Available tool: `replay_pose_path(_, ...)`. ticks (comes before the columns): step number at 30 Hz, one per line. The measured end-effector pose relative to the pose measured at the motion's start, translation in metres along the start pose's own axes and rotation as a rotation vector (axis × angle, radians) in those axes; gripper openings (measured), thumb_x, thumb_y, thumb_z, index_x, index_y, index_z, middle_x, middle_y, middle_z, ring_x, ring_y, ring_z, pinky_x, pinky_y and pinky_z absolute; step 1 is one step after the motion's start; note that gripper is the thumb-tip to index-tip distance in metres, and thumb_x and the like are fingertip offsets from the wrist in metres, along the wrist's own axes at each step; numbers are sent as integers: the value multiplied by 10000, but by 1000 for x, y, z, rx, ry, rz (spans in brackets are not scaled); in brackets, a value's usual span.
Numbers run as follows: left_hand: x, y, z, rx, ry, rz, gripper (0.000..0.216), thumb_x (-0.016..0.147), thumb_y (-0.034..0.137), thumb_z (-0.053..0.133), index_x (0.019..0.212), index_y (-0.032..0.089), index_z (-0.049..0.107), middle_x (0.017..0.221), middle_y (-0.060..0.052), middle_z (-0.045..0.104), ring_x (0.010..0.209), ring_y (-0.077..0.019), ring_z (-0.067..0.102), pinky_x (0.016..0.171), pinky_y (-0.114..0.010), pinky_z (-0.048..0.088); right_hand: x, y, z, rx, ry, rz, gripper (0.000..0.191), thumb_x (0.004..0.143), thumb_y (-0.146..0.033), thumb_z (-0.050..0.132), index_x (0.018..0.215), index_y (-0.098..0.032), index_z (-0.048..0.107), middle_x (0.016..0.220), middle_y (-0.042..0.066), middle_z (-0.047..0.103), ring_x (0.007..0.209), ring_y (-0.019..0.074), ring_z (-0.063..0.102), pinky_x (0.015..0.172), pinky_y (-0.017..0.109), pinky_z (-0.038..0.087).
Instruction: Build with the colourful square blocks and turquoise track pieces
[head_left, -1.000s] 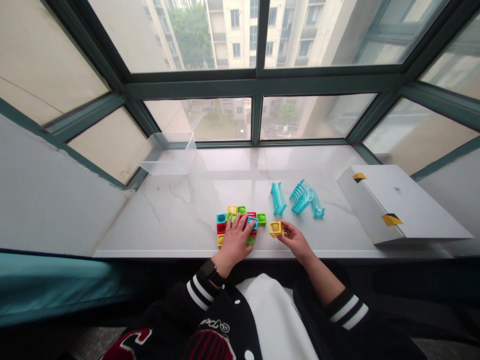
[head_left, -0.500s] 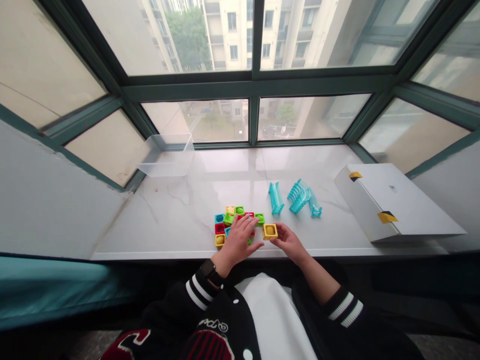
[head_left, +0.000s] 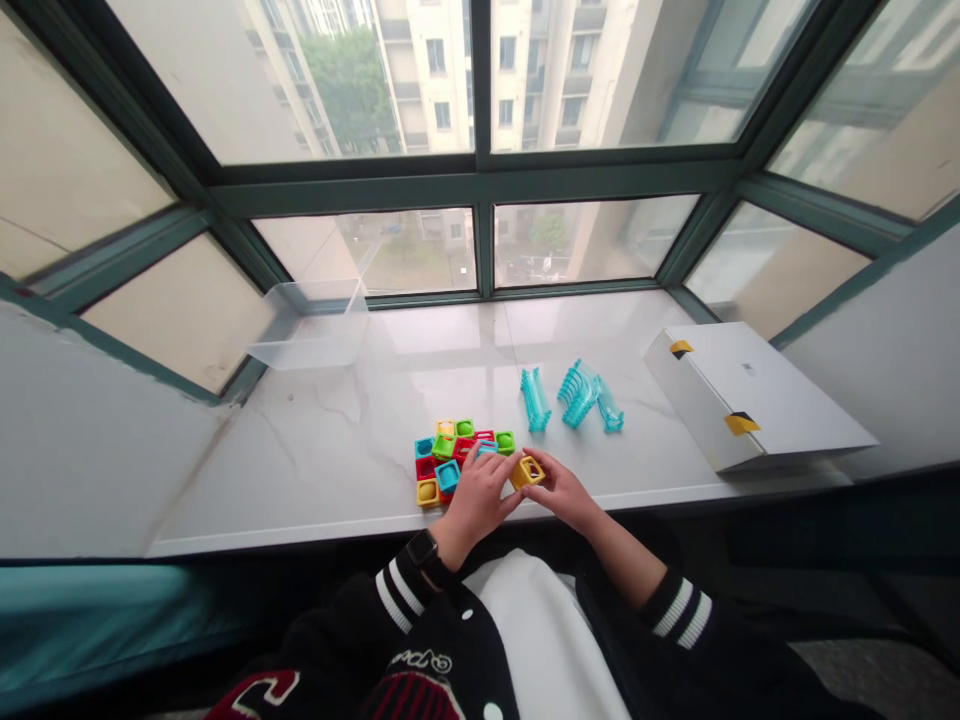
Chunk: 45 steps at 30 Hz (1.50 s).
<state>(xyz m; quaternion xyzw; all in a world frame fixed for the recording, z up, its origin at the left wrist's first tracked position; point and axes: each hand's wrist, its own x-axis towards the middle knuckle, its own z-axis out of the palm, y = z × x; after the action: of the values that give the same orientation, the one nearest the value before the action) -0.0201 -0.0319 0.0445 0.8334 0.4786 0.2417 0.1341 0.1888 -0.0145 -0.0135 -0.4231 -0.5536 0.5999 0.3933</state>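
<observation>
Grasping the yellow block (head_left: 525, 475) from both sides, tilted, between the fingertips of the left hand (head_left: 481, 493) and the right hand (head_left: 564, 494), just right of the pile of coloured blocks (head_left: 448, 474). Could fumble it mid-turn by pinching too lightly, or unsettle the pile by swinging the left hand, held so close against it. Might also nudge the straight turquoise track (head_left: 535, 400), lying beyond and right of the pile, by reaching too far.
</observation>
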Motion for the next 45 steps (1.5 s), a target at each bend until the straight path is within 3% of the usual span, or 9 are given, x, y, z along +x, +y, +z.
replay_pose_path(3, 1, -1, 3, 5, -5, 10, 727, 990, 439, 652, 1630, 255, 361, 1303, -103, 732, 1245, -285, 658, 1289, -575, 284, 2, 6, -5, 4, 37, 15, 811, 787, -417, 864, 1507, -262, 526, 1392, 111, 678, 1228, 297, 695, 1057, 469, 587)
replay_pose_path(5, 2, -8, 0, 27, 7, -5, 784, 972, 453, 672, 1646, 251, 326, 1384, -119, 693, 1336, -300, 608, 1288, -567, 293, 4, 11, -13, -31, 113, 17, 807, 789, -422, 853, 1503, -256, 513, 1380, 114, 678, 1228, 293, 695, 1053, 466, 589)
replay_pose_path(10, 2, -40, -10, 176, 71, -210, 571, 1012, 428, 582, 1548, 248, 499, 1540, -142, 572, 1480, -349, 469, 1301, -611, 224, 13, 31, -47, -215, 385, 64, 710, 745, -456, 842, 1363, -217, 589, 1305, 133, 692, 1161, 308, 715, 1035, 505, 594)
replay_pose_path(14, -1, -59, -10, 299, 25, -358, 560, 1022, 494, 544, 1519, 238, 547, 1621, -156, 488, 1550, -397, 353, 1284, -684, 173, 21, 47, -61, -366, 485, 20, 670, 711, -478, 833, 1295, -224, 622, 1298, 131, 673, 1145, 315, 704, 1010, 514, 596)
replay_pose_path(19, -5, -59, -4, 353, -46, -386, 621, 1025, 576, 503, 1563, 267, 512, 1690, -141, 394, 1593, -408, 256, 1262, -686, 205, 34, 53, -53, -538, 462, -27, 622, 714, -424, 798, 1278, -229, 620, 1269, 116, 656, 1152, 304, 679, 1010, 485, 584)
replay_pose_path(25, -5, -54, -5, 348, -34, -398, 606, 1017, 582, 514, 1542, 282, 548, 1667, -128, 436, 1582, -394, 281, 1261, -624, 253, 47, 54, -45, -672, 463, -77, 579, 749, -410, 757, 1269, -206, 604, 1228, 126, 648, 1152, 312, 663, 1054, 490, 546)
replay_pose_path(45, -6, -56, -4, 291, 30, -380, 581, 998, 554, 570, 1511, 282, 583, 1622, -127, 489, 1573, -388, 304, 1233, -556, 332, 49, 56, -41, -777, 456, -64, 584, 813, -454, 712, 1323, -198, 585, 1283, 152, 658, 1224, 352, 633, 1090, 518, 508)
